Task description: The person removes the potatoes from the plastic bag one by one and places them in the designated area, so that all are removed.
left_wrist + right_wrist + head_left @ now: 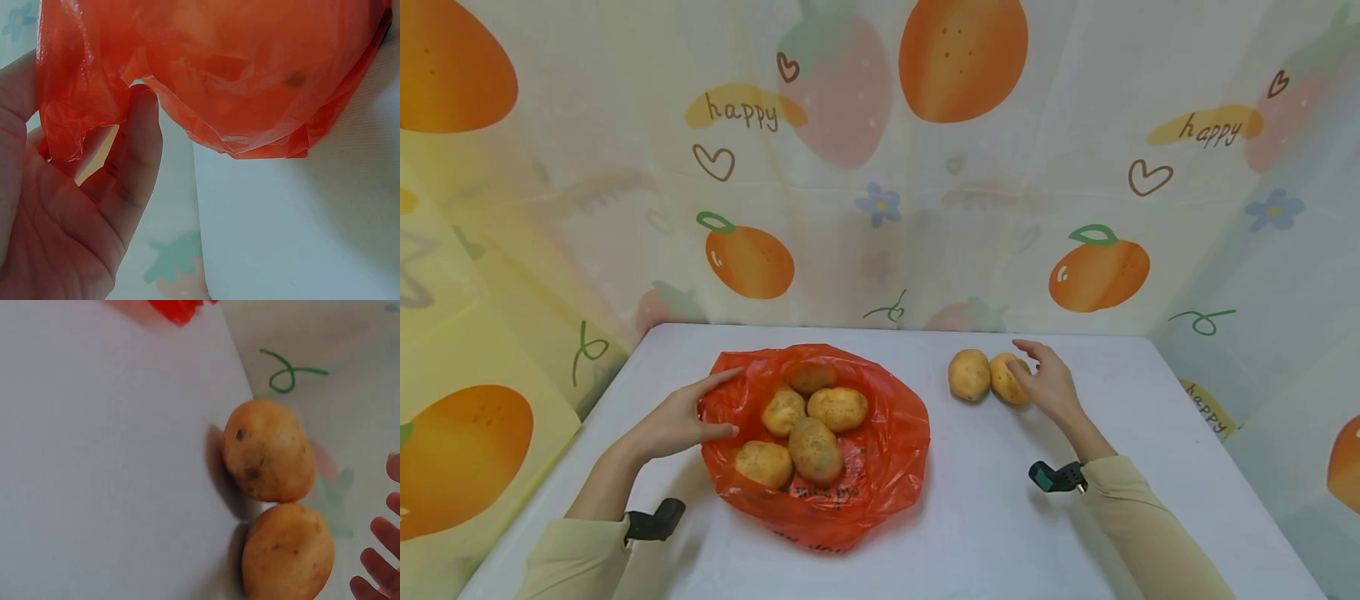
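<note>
A red plastic bag (891, 417) lies spread wide on the table, its mouth facing up. Inside it are several potatoes (816, 451). My left hand (673, 421) holds the bag's left rim, thumb on the near side. In the left wrist view, thin red plastic (81, 94) hangs between the thumb and the curled fingers (140, 137). To the right of the bag, two loose potatoes (968, 375) sit side by side. Beside the right-hand potato (1009, 380) is my right hand (1051, 385), thumb and fingers spread apart, its thumb overlapping the potato in the head view.
The white table (977, 517) ends at the back against a fruit-printed cloth (865, 250), which also lines both sides. Each wrist wears a black camera mount (655, 521). Dark print shows on the bag's front.
</note>
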The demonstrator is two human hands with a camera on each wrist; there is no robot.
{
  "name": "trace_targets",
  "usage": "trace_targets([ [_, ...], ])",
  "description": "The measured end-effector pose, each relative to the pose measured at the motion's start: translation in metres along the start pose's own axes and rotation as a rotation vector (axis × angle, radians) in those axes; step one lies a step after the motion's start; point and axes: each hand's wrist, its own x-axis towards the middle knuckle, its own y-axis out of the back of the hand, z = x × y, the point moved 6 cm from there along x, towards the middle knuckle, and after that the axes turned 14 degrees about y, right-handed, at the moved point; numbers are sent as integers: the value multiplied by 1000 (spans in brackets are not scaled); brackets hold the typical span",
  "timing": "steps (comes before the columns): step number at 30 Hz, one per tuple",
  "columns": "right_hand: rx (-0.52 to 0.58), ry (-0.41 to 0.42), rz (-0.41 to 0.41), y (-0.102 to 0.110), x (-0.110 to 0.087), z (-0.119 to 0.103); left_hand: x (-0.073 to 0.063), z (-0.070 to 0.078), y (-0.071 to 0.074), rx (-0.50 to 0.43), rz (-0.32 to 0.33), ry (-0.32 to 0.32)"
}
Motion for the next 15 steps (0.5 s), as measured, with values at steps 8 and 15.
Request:
trace_targets([
  [8, 90, 41, 20, -2, 6, -30, -3, 2, 1, -16, -8, 5],
  [15, 137, 118, 4, -6, 10, -61, 0, -1, 0, 3, 1, 13],
])
